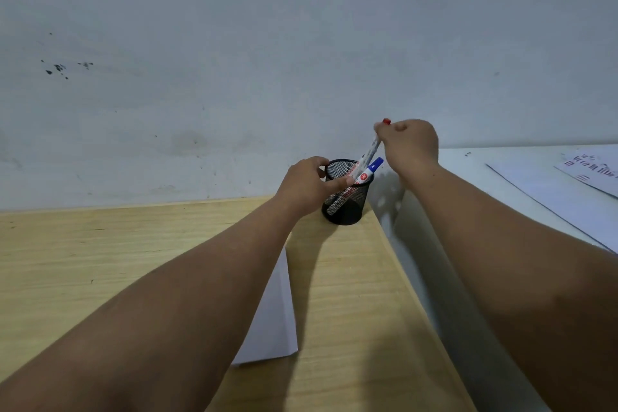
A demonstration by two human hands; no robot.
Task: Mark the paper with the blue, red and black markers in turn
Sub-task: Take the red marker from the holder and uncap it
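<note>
Red-capped white marker [370,151]: pinched near its cap by the right hand [409,144], lower end inside the black wire-mesh pen cup [346,192]. Advice: move it along its own slant so it clears the rim.
Blue-capped white marker [369,170]: leaning in the cup; another pen shows through the mesh, colour unclear.
Left hand [309,186]: curled around the cup, steadying it.
White paper sheet [274,308]: flat on the light wooden bench [100,251], part-hidden by the forearm.
Surroundings: scuffed pale wall [234,43]; white side table [521,170] with marked sheets.
</note>
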